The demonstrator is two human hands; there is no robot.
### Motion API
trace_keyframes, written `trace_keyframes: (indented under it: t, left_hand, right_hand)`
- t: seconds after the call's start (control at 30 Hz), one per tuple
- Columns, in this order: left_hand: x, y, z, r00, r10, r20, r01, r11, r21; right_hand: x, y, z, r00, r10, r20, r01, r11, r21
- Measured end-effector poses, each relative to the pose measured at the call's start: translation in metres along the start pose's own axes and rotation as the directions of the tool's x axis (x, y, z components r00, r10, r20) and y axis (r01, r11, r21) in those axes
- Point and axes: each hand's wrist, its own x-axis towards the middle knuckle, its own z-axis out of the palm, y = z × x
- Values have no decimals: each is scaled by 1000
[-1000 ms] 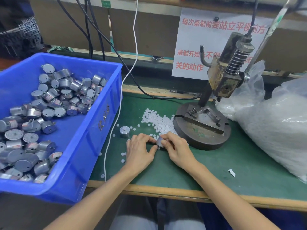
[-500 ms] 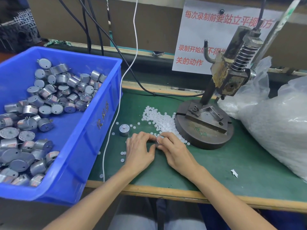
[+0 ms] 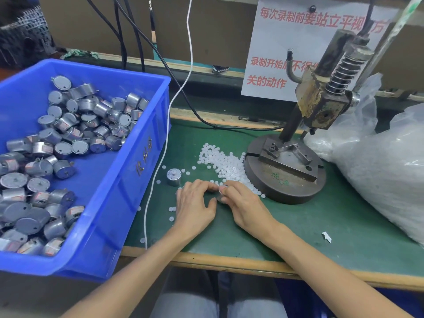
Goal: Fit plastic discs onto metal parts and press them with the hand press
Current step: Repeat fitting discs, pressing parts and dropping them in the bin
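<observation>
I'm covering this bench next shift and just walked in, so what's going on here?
A person works at the green mat with bare hands. The left hand and right hand both pinch one small metal part just in front of the hand press, apparently fitting a plastic disc on it, though that disc is hidden. A pile of white discs lies beside the press base, a second metal part stands upright nearby, and the blue bin holds many more.

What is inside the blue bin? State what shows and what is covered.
The blue bin holds a heap of grey cylindrical metal parts, some with thin shafts showing; bare blue floor shows beside them. Anything beneath the heap is covered.
</observation>
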Motion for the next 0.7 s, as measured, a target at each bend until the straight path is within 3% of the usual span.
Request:
trace_keyframes:
  t: [0.13,0.2,0.3,0.4,0.47,0.7]
  left_hand:
    - [-2,3,-2,1000,-4,-2,3,999,-53]
    - [-3,7,-5,1000,24,-9,-25,994,-106]
    - [-1,20,-7,990,141,2,-138,972,-191]
    - [11,45,-2,982,190,-9,-185,942,-280]
    - [21,66,5,979,201,-8,-193,925,-329]
    - [59,119,48,979,185,90,-150,940,-307]
  right_hand:
    - [-2,4,1,987,159,2,-158,978,137]
    - [-2,3,-1,946,325,-6,-311,908,280]
    - [4,-1,-9,762,647,33,-510,567,647]
    - [6,-2,-21,565,817,112,-423,171,890]
    - [5,-1,-35,494,855,156,-364,41,931]
    - [-8,24,-83,388,920,49,-426,132,895]
